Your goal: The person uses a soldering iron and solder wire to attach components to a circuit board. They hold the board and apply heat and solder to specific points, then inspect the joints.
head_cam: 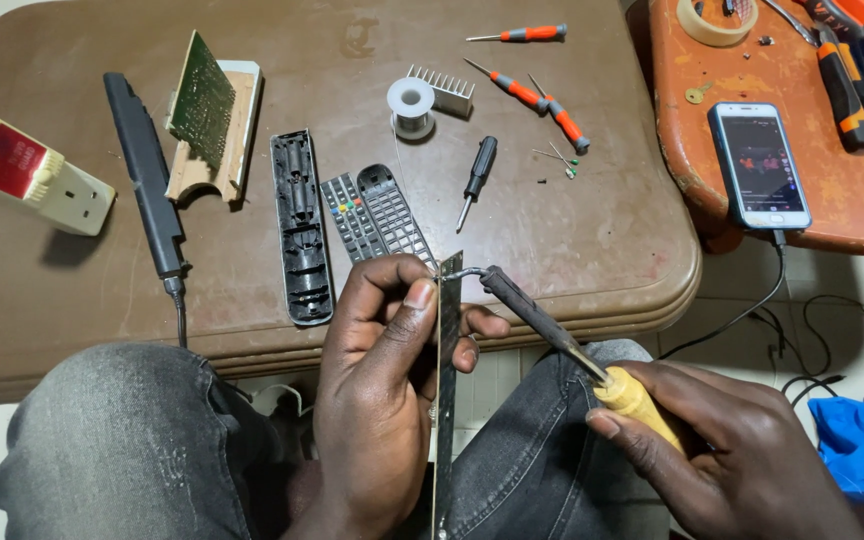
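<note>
My left hand (377, 390) pinches a long narrow circuit board (447, 380), held edge-on and upright over my lap. My right hand (742, 455) grips the yellow handle of a soldering iron (562, 340). The iron's bent tip touches the top end of the board, near my left thumb. A thin strand of solder wire runs from that spot up toward the solder spool (411, 105) on the brown table (592, 230). Just beyond my left hand lie a black remote shell (300, 225), a grey keypad (350, 215) and a black button cover (392, 215).
On the table sit a green circuit board on a cream case (210, 115), a long black bar with a cable (147, 175), a heatsink (442, 90), several screwdrivers (477, 175) and a white adapter (27, 170). An orange table (712, 150) at right holds a smartphone (759, 165), tape and tools.
</note>
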